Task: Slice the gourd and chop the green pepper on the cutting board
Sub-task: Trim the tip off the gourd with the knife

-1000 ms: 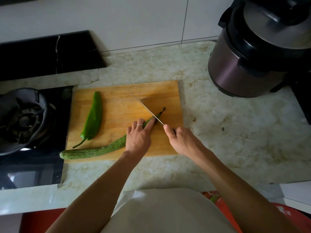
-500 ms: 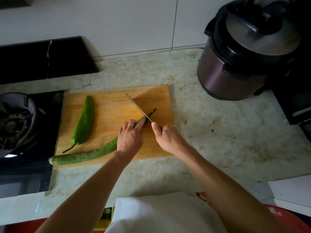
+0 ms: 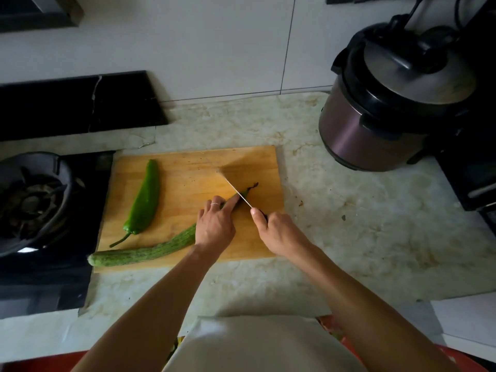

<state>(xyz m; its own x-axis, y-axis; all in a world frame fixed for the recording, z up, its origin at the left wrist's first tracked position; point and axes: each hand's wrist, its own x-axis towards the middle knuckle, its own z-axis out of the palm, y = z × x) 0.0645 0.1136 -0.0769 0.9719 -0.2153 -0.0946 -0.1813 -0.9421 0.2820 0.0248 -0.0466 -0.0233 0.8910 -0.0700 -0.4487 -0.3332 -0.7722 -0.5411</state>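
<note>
A long striped gourd point(image 3: 142, 254) lies across the near side of the wooden cutting board point(image 3: 193, 181), its cut end past the board's left edge. My left hand point(image 3: 214, 226) holds the gourd down near its thin stem end, fingers curled over it. My right hand point(image 3: 279, 232) grips the handle of a knife point(image 3: 234, 189). The blade crosses the gourd close to its dark stem tip point(image 3: 252, 186). A green pepper point(image 3: 143, 202) rests on the board's left part, stalk toward me.
A gas burner with a dark pan support point(image 3: 29, 202) sits left of the board. A pressure cooker point(image 3: 389, 103) stands at the back right on the marble counter point(image 3: 362, 218). A dark appliance point(image 3: 469, 178) is at the far right.
The camera view has shifted slightly. Both hands stay in the same places on the gourd and the knife; the blade stays across the stem end.
</note>
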